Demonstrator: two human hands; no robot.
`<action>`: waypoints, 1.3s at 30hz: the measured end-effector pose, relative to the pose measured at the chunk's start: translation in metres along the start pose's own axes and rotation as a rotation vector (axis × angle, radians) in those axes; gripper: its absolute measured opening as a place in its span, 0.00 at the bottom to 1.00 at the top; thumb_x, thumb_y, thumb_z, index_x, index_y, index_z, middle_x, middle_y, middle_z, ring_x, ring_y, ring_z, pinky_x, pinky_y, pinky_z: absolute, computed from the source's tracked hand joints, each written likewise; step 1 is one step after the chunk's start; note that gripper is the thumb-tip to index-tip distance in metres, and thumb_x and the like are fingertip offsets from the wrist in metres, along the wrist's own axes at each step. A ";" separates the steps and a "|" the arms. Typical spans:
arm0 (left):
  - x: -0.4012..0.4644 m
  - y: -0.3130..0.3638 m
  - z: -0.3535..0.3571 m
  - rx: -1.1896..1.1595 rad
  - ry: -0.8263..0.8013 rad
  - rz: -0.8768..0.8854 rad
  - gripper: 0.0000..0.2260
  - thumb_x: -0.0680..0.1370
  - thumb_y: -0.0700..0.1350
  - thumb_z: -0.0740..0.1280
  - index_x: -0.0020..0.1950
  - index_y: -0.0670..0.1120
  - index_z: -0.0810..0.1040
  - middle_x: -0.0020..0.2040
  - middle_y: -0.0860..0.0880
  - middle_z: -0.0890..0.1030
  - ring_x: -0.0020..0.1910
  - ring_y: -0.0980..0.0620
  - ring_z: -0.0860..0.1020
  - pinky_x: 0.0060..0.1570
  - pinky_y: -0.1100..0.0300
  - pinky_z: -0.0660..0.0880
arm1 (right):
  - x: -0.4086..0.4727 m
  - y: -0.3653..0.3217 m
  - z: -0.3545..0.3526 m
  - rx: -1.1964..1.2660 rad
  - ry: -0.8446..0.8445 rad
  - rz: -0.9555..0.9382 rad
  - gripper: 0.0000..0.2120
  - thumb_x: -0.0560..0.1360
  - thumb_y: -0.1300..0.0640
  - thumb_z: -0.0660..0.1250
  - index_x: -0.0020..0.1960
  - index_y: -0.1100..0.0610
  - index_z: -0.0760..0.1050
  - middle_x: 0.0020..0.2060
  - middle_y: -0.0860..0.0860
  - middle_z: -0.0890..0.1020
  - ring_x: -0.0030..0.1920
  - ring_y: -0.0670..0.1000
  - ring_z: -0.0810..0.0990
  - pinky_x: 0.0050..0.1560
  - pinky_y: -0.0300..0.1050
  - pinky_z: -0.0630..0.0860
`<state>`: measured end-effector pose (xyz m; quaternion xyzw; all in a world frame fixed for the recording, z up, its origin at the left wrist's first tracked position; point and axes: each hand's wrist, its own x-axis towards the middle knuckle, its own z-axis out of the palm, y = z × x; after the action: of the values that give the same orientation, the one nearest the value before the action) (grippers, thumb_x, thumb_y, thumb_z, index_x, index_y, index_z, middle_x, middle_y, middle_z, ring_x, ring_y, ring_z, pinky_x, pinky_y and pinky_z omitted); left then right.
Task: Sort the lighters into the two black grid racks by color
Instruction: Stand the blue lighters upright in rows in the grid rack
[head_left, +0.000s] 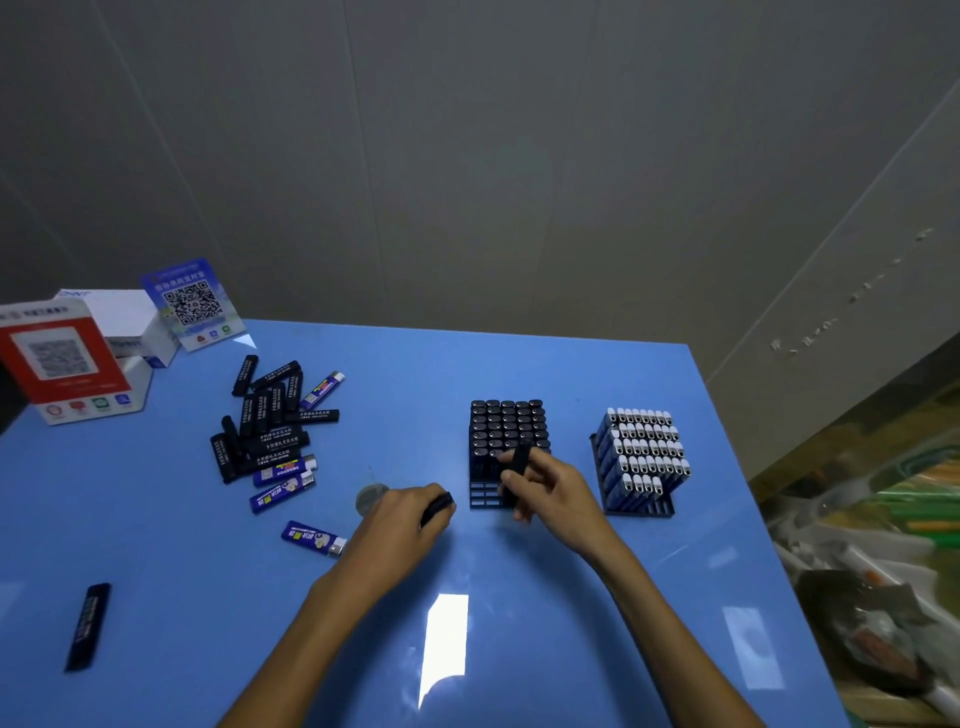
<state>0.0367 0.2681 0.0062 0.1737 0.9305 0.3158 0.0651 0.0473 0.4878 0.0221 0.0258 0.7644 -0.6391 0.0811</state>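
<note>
Two racks: both black plastic grid racks are standing on the glossy blue table (519, 597), near each other toward its right side.
Left rack (485, 493): it is holding rows of upright black lighters; the front cells are showing open.
Right rack (641, 506): it is holding blue lighters with white caps, leaning back in rows.
Right hand (550, 488): it is hovering at the front of the left rack, fingers curled, pinching one black lighter (517, 470) roughly upright over the open cells.
Left hand (402, 512): it is resting near the table just left of that rack, fingers closed round another black lighter (436, 509).
Loose pile (272, 421): black lighters with white print are lying jumbled at the left, blue ones mixed along its edges.
Strays: one blue lighter (314, 538) is lying beside the left wrist; one dark lighter (88, 626) is lying well apart at the near left.
Back corner: a red QR-code stand (65, 364), a white box (124, 325) and a blue QR-code card (195, 306) are standing together.
</note>
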 end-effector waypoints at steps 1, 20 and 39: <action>0.001 -0.001 0.000 0.001 -0.005 0.004 0.10 0.79 0.49 0.63 0.41 0.46 0.75 0.29 0.54 0.73 0.33 0.61 0.72 0.44 0.53 0.74 | 0.000 0.001 0.001 -0.035 0.001 -0.017 0.10 0.78 0.58 0.67 0.59 0.53 0.77 0.41 0.64 0.81 0.31 0.50 0.78 0.35 0.43 0.75; 0.003 -0.008 -0.010 0.065 0.001 -0.028 0.07 0.80 0.49 0.62 0.48 0.48 0.78 0.33 0.53 0.77 0.36 0.48 0.77 0.38 0.72 0.62 | 0.022 0.024 0.000 -0.406 -0.014 -0.110 0.08 0.80 0.55 0.63 0.57 0.52 0.78 0.44 0.50 0.77 0.36 0.50 0.78 0.40 0.48 0.78; 0.007 -0.015 -0.011 0.087 0.016 -0.016 0.09 0.81 0.48 0.62 0.51 0.45 0.80 0.39 0.46 0.80 0.40 0.45 0.78 0.37 0.71 0.61 | 0.048 0.040 0.003 -0.583 0.078 -0.301 0.08 0.74 0.60 0.71 0.53 0.56 0.80 0.46 0.47 0.82 0.44 0.44 0.80 0.48 0.39 0.78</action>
<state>0.0237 0.2531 0.0055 0.1662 0.9452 0.2761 0.0526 0.0057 0.4887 -0.0249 -0.0873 0.9130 -0.3965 -0.0395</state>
